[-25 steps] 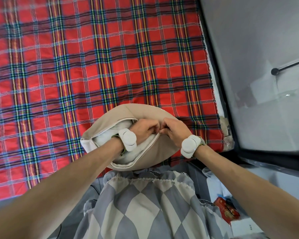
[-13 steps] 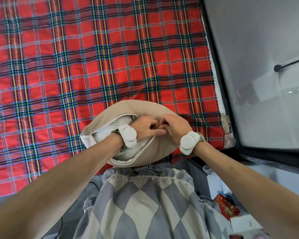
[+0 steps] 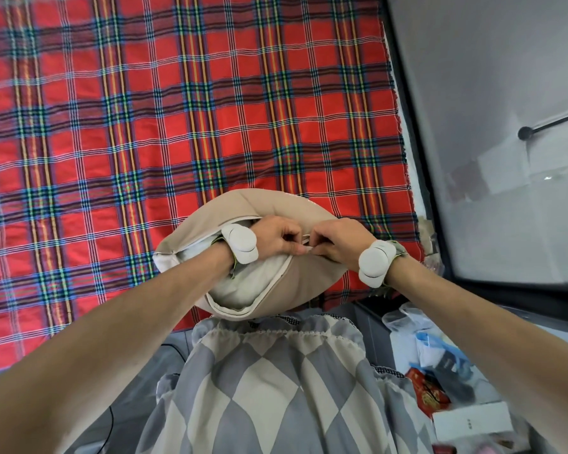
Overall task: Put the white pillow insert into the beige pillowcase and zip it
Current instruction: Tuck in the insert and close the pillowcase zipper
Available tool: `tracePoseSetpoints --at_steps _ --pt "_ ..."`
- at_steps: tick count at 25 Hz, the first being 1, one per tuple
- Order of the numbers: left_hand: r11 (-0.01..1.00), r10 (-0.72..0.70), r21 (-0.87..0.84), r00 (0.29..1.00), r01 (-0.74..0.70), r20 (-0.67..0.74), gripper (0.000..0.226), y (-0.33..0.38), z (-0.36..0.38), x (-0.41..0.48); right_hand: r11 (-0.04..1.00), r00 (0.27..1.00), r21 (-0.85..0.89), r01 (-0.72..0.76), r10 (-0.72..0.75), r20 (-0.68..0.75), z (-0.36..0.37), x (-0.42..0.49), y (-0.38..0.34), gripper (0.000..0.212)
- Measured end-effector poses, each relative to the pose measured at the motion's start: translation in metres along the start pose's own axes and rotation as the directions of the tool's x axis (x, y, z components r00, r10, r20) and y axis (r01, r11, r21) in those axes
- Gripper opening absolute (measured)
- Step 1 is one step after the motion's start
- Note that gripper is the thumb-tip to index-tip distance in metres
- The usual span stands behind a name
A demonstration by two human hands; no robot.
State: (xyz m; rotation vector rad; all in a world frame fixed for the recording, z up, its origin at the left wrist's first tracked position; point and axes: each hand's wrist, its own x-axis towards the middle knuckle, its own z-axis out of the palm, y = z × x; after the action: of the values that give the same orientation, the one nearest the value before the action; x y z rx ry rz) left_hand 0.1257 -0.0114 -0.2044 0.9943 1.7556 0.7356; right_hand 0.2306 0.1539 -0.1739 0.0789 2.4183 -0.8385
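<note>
Pillowcase [image 3: 243, 208]: beige, open toward you, on plaid cloth [image 3: 177, 109].
Insert [image 3: 240, 290]: white, showing inside.
Your left hand [image 3: 276, 235]: pinching the opening's edge.
Your right hand [image 3: 338, 240]: pinching beside it.

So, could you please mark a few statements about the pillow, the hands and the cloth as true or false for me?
1. The white pillow insert sits inside the beige pillowcase. True.
2. The pillowcase is zipped shut all along. False: its near side gapes open and the insert shows through the gap.
3. The left hand and the right hand both pinch the pillowcase edge, close together. True.
4. The cloth under the pillow is plain blue. False: it is a red plaid cloth.
5. Only the left wrist wears a white device. False: there is a left wrist device and a right wrist device.
</note>
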Motion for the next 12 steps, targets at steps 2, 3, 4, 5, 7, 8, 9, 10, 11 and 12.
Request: tracePoseSetpoints --at_steps 2,3,4,5,7,8,9,10,11,12 --pt "0.999 0.000 0.034 1.000 0.001 -0.018 0.023 0.001 0.003 -0.003 0.998 0.998 0.034 -0.057 0.058 -0.028 0.002 0.005 -0.004 0.006" --pt "0.998 0.013 0.056 0.999 -0.011 -0.029 0.023 0.002 0.004 -0.004 0.996 0.996 0.055 -0.076 0.078 -0.031 0.004 0.007 -0.006 0.006" --pt "0.996 0.029 0.081 0.999 -0.025 -0.042 0.023 0.004 0.006 -0.004 0.993 0.995 0.074 -0.092 0.094 -0.034 0.005 0.009 -0.008 0.005" --pt "0.993 0.040 0.111 0.998 -0.034 -0.054 0.025 0.005 0.008 -0.004 0.990 0.993 0.090 -0.108 0.112 -0.034 0.006 0.010 -0.009 0.004" --pt "0.983 0.046 0.181 0.997 -0.033 -0.067 0.029 0.007 0.009 -0.002 0.984 0.990 0.118 -0.133 0.138 -0.039 0.005 0.009 -0.009 0.003" --pt "0.977 0.046 0.212 0.996 -0.028 -0.078 0.030 0.009 0.010 -0.001 0.983 0.988 0.125 -0.136 0.143 -0.048 0.005 0.009 -0.009 0.004" --pt "0.972 0.046 0.235 0.995 -0.024 -0.089 0.031 0.010 0.011 -0.001 0.982 0.987 0.128 -0.139 0.148 -0.061 0.004 0.008 -0.009 0.005" --pt "0.968 0.049 0.250 0.994 -0.024 -0.098 0.030 0.010 0.011 -0.001 0.981 0.985 0.129 -0.142 0.153 -0.077 0.005 0.007 -0.010 0.006" --pt "0.966 0.054 0.257 0.993 -0.025 -0.106 0.030 0.010 0.011 -0.002 0.981 0.982 0.130 -0.146 0.159 -0.098 0.007 0.006 -0.012 0.006" --pt "0.965 0.056 0.263 0.992 -0.024 -0.115 0.030 0.010 0.012 -0.002 0.980 0.979 0.129 -0.153 0.168 -0.118 0.009 0.005 -0.013 0.007"
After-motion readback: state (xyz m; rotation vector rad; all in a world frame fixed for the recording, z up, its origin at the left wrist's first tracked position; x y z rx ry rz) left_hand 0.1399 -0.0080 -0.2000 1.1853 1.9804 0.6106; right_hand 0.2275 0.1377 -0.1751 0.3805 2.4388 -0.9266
